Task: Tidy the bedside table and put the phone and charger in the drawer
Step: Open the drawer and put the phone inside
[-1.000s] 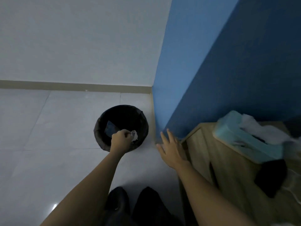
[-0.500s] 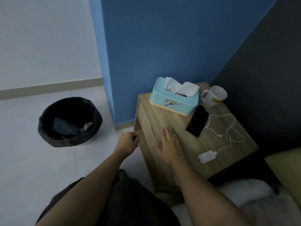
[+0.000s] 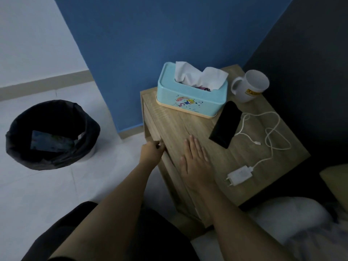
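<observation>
Dim room, blue wall behind, pale tiled floor to the left. Head view, looking down on a wooden bedside table point(image 3: 188, 127) standing against that wall.

Lying flat on the tabletop: a black phone point(image 3: 225, 127), slim and dark-screened, angled with its far end just beside a light blue tissue box point(image 3: 190, 99). White tissue poking up out of the box's slot. White mug point(image 3: 249, 85) at the far corner, upright, handle turned toward the box, yellow label on its side.

Right of the phone, a white charger point(image 3: 240, 175): blocky plug near the table's near edge, thin cable looping loosely across the wood, loose connector end lying close to the phone, not plugged in.

Left hand point(image 3: 151, 152) curled at the front top edge of the table, fingers pinched tight on the lip of the drawer front; whether the drawer is opened cannot be told. Right hand point(image 3: 194, 161) pressed flat on the tabletop, fingers straight and slightly apart, holding nothing, near the phone but not touching.

On the floor well to the left, a black-lined bin point(image 3: 18, 147) with some rubbish inside.
</observation>
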